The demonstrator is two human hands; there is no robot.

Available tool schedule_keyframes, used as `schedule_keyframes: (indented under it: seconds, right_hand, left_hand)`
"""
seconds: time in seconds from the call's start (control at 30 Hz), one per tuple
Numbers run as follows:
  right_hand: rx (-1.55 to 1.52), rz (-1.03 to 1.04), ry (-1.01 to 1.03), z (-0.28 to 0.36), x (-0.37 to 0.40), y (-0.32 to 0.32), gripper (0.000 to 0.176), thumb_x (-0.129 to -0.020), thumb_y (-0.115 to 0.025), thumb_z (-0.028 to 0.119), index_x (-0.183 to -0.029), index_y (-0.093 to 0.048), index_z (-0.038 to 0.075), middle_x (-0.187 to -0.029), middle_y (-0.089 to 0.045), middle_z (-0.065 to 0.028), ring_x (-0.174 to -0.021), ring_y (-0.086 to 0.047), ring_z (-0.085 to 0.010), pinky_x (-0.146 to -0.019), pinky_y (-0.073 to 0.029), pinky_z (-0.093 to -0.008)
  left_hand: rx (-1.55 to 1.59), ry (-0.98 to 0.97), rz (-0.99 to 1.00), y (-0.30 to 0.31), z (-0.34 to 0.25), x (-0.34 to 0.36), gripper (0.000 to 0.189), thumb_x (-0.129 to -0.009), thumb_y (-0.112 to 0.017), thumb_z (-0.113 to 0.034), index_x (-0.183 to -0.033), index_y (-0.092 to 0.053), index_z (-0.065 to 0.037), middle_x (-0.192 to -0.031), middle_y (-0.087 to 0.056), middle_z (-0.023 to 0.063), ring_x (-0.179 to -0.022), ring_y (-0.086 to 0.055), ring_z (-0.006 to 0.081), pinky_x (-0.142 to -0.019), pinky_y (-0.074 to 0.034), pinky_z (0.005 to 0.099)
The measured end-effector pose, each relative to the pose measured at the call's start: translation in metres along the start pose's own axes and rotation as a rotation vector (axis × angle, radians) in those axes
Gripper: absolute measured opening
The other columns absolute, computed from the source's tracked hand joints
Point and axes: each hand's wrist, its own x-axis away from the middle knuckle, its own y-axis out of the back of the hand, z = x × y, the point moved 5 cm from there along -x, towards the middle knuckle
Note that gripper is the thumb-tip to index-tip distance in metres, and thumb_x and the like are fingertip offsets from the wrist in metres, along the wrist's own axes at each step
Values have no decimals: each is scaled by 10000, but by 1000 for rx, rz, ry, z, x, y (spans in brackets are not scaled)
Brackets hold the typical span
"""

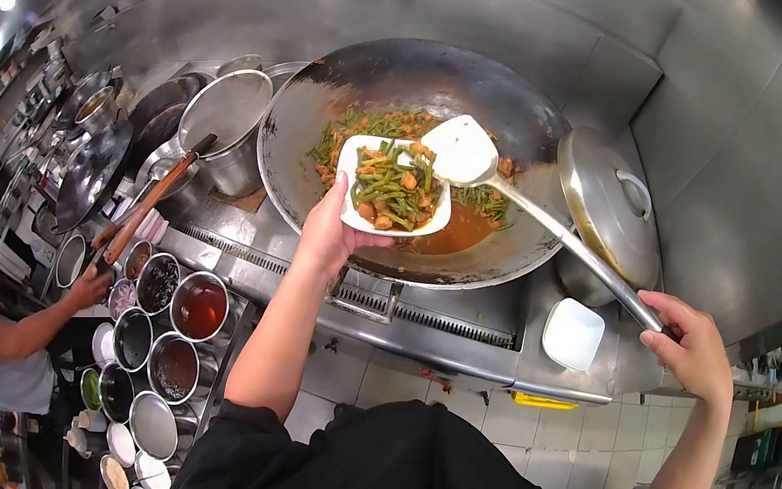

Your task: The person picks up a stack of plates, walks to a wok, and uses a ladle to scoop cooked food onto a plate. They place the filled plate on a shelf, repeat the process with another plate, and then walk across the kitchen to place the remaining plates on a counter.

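My left hand (330, 233) grips a white square bowl (435, 223) from its near left side and holds it over a large wok (427, 73). Cut green beans with brown chunks (398, 185) fill the bowl. A long-handled wok spatula (565, 232) is in my right hand (696, 349), fingers closed round the handle's end. Its pale, broad blade overlaps the bowl's far right corner in this view. More beans and chunks lie in the wok, beside reddish-brown sauce (458, 234).
Another white square bowl (574, 334) sits on the counter's right front. A lidded pot (620, 203) stands right of the wok, a strainer (226, 112) over a pot at its left. Several seasoning containers (200, 307) line the left, where a co-worker (11, 350) holds a wooden-handled tool.
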Motion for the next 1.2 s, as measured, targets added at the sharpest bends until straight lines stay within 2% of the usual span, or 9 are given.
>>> schedule_keyframes:
  seconds: [0.17, 0.3, 0.4, 0.47, 0.5, 0.57, 0.8, 0.97, 1.2]
  right_hand:
    - [-276, 26, -142, -23, -11, -7, 464, -822, -686, 53, -1280, -609, 47, -678, -536, -2, -549, -490, -75, -514, -409, -261]
    - [-74, 22, -140, -21, -26, -7, 438, -813, -681, 68, -1248, -634, 57, -677, -562, -35, -570, -510, -108, -540, -431, -281]
    - [134, 50, 37, -25, -46, -26, 447, -804, -667, 58, -1249, -626, 54, -708, -587, -67, -590, -554, -139, -572, -460, -307]
    - [281, 71, 156, -26, -59, -37, 434, -788, -682, 67, -1220, -638, 58, -771, -646, -145, -680, -620, -257, -675, -489, -376]
    - [281, 74, 161, -20, -63, -39, 434, -788, -682, 67, -1220, -638, 58, -771, -646, -145, -680, -620, -257, -675, -489, -376]
    - [480, 109, 116, -6, -72, -47, 371, -802, -675, 79, -1172, -660, 61, -913, -696, -181, -835, -660, -366, -769, -507, -453]
    - [636, 43, 268, 12, -110, -64, 400, -796, -671, 77, -1195, -649, 83, -945, -690, -179, -900, -652, -362, -796, -512, -461]
    - [767, 207, 233, 21, -138, -104, 426, -841, -678, 144, -1261, -610, 121, -997, -694, -164, -948, -651, -365, -834, -511, -466]
    - [413, 302, 181, -25, -139, -111, 461, -851, -665, 140, -1306, -590, 134, -972, -701, -170, -937, -667, -322, -832, -517, -432]
  left_hand:
    - [-1, -80, -37, 14, -17, 8, 575, -1055, -331, -460, -1393, -407, -2, -1223, -631, 187, -989, -700, 295, -671, -650, 399]
    - [-27, -191, -76, 30, -44, 20, 583, -1059, -322, -450, -1373, -413, 33, -1222, -627, 197, -990, -699, 304, -682, -654, 404]
    - [-59, -231, -155, 45, -60, 32, 587, -1058, -329, -449, -1371, -415, 40, -1217, -628, 197, -977, -701, 301, -676, -653, 400]
    - [-75, -236, -211, 49, -68, 43, 587, -1058, -327, -451, -1376, -416, 35, -1224, -625, 198, -980, -701, 305, -681, -652, 407]
    - [-82, -235, -239, 52, -71, 49, 587, -1058, -327, -451, -1379, -415, 33, -1227, -624, 199, -981, -700, 306, -683, -652, 411]
    - [-76, -244, -237, 59, -74, 58, 587, -1058, -324, -450, -1382, -412, 32, -1232, -622, 201, -988, -699, 309, -687, -652, 414]
    - [-75, -254, -268, 67, -77, 81, 590, -1060, -313, -450, -1394, -402, 28, -1260, -607, 209, -1014, -692, 319, -694, -651, 422]
    - [-89, -254, -301, 75, -77, 92, 593, -1060, -316, -452, -1389, -407, 32, -1257, -609, 208, -1011, -693, 314, -697, -648, 424]
    - [-77, -227, -326, 81, -76, 101, 594, -1058, -326, -454, -1381, -415, 37, -1241, -619, 205, -993, -700, 310, -699, -644, 422]
